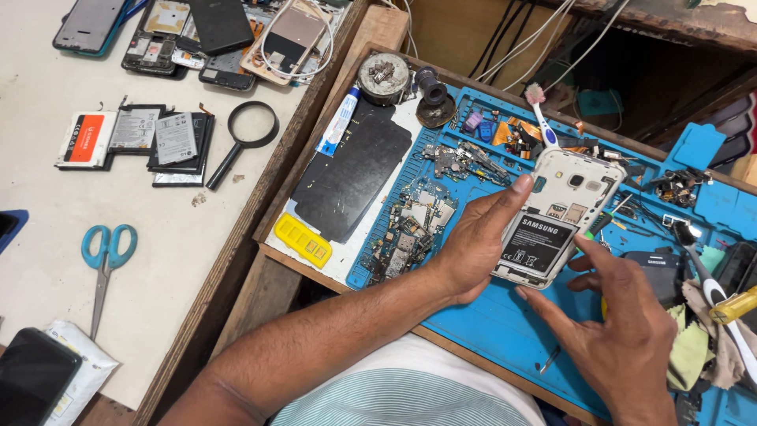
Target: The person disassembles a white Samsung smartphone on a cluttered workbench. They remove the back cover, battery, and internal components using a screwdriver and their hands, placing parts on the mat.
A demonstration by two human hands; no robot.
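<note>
My left hand [473, 237] grips a white phone [556, 213] with its back cover off, showing a black battery and the camera, held tilted above the blue repair mat [489, 323]. Thumb lies along the phone's left edge. My right hand [615, 331] hovers just below and right of the phone, fingers spread, index tip touching near its lower corner; something yellow shows under its palm, but whether it is held is unclear.
Loose circuit boards and small parts [410, 229] litter the mat. A black pad [347, 173], glue tube [337, 122], toothbrush [540, 118], magnifier [244, 138], scissors [106, 260], batteries [142, 138] and several opened phones [213, 39] lie around. A black phone [31, 375] sits bottom left.
</note>
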